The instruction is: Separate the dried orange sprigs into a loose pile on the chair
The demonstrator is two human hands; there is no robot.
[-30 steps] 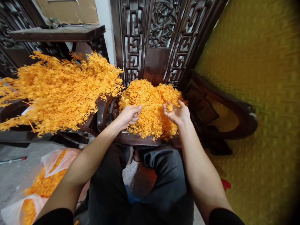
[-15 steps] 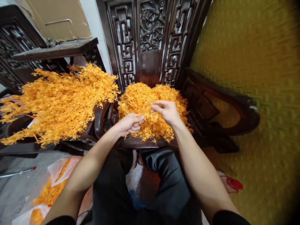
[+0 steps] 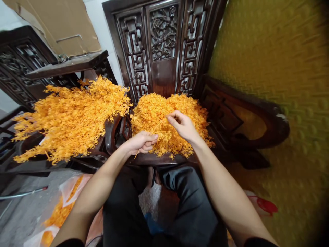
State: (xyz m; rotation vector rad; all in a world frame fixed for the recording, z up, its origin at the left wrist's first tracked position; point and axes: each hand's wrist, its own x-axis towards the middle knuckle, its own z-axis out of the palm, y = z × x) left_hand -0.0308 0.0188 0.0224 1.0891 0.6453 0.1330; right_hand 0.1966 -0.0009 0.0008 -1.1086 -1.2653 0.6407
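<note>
A heap of orange artificial flowers (image 3: 151,106) covers the seat of a dark carved wooden chair (image 3: 164,75). At its front edge my left hand (image 3: 142,142) is closed around a thin orange stem, whose end pokes out below the fingers and whose sprig spreads to the right. Over the middle of the heap is my right hand (image 3: 180,124), thumb and fingers pinched together; what it holds, if anything, is too small to make out. The two hands are a short way apart.
A larger pile of orange sprigs (image 3: 74,120) lies at the left beside the chair's armrest (image 3: 110,133). Plastic bags with orange pieces (image 3: 58,212) are on the floor at lower left. A cardboard sheet (image 3: 69,27) stands behind. Yellow-green textured material (image 3: 282,68) fills the right side.
The view has shifted slightly, so the left pile appears further right. My left hand sits a little lower, with the sprig at its fingertips, and the gap between my hands is wider.
</note>
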